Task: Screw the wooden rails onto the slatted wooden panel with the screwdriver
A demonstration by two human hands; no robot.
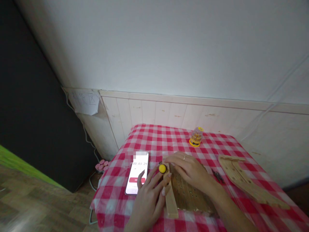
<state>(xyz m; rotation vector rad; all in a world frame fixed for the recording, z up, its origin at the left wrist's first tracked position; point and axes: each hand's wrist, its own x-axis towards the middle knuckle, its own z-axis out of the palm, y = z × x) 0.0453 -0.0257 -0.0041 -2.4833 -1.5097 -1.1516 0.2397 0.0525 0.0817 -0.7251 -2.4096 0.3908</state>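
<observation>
The left hand [148, 201] is open, with its fingers curved close by a small yellow knob [162, 168], and I cannot tell if they pinch it. The right hand [188, 167] lies open on a brown wooden board with holes [190, 193], beside a thin wood strip [171, 196], all on a red checked cloth [154, 141]. The knob looks light, so take it by its sides; the board looks stiff, so hold its edges.

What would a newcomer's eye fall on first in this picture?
The red-and-white checked tablecloth catches the eye first, because it is so bright against the pale wall. Near its centre, the left hand is beside a yellow knob on a wooden strip, and the right hand lies across the strip's top. To the left, a lit phone shows 00:03:29.
</observation>
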